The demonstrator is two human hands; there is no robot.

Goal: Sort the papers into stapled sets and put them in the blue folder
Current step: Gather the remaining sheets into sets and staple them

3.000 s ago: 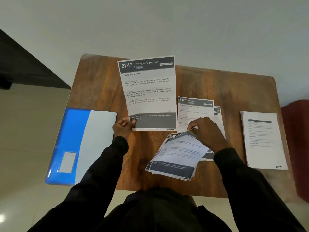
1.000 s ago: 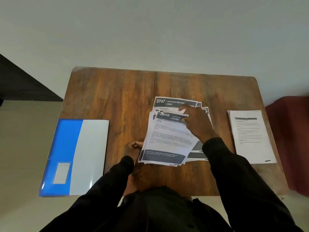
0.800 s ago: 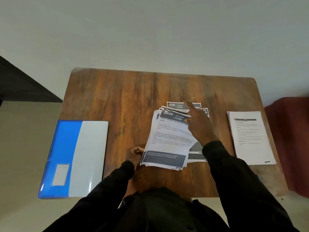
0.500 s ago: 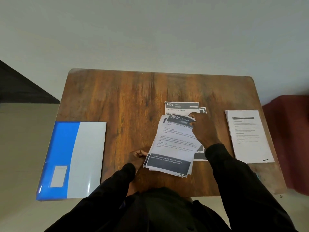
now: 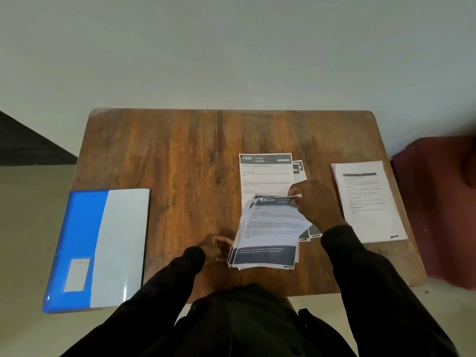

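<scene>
We have the bundle (image 5: 270, 228) nearer us now, uncovering the 1426 sheet (image 5: 265, 176); right grip (image 5: 314, 204) pinches the bundle's top, left grip (image 5: 216, 249) its lower edge. Sorting goes on.

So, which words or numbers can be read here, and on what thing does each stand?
"1426", "KITCHEN": dark header of the flat white printed sheet on the brown wooden table.
"46" (first digits hidden), "KITCHEN": header of the top sheet in the white paper bundle.
Too blurred to read: all body text, the white paper stack at the right, the label on the blue plastic folder.
</scene>
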